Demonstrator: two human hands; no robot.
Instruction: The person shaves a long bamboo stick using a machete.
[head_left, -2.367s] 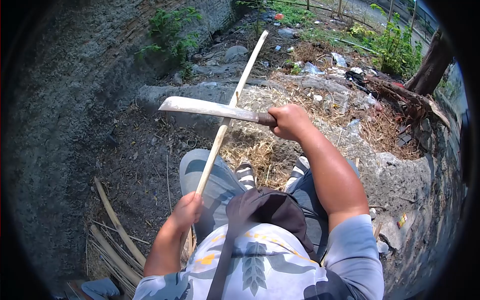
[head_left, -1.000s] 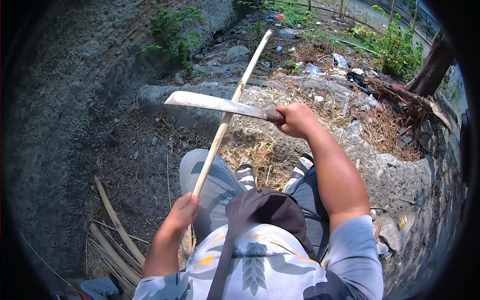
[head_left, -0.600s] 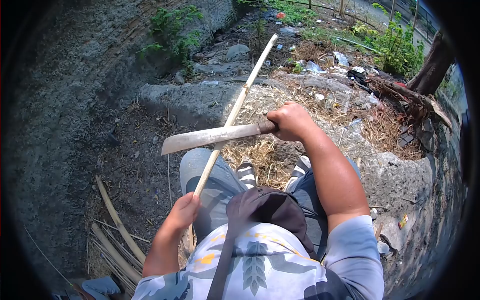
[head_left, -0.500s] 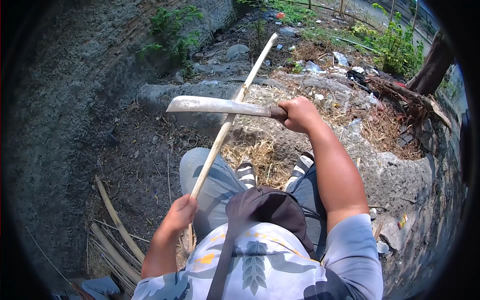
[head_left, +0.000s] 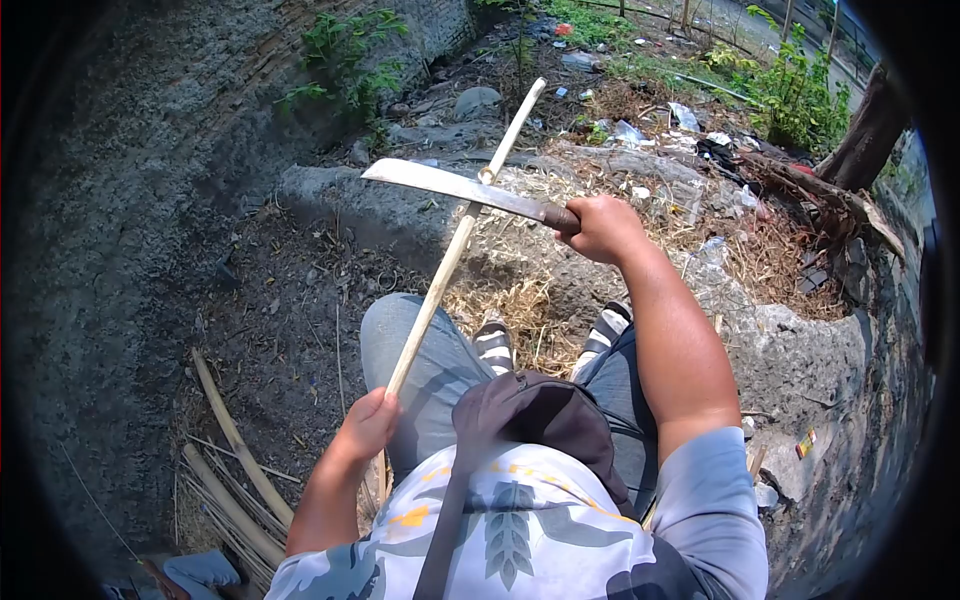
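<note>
My left hand (head_left: 368,428) is closed around the lower end of a long pale wooden stick (head_left: 442,272), near my left knee. The stick slants up and away to the right, its far end in the air. Gripped in my right hand (head_left: 603,230) is a machete (head_left: 440,180) with a dark wrapped handle. Its broad blade points left and crosses the stick in its upper part, just below a knot where a small curl of shaving shows. The blade tip sits a little higher than the handle.
Long stripped sticks (head_left: 240,440) lie on the dirt at my left. A rough wall (head_left: 150,200) rises on the left. Ahead are a stone ledge (head_left: 340,200), dry straw (head_left: 520,320) and scattered litter. A tree trunk (head_left: 865,135) leans at the right. Part of another person's clothing (head_left: 200,575) shows lower left.
The machete's tip has swung upward and right, so the blade now slopes down to the handle. The stick's far end has dipped slightly. Both hands keep their grips.
</note>
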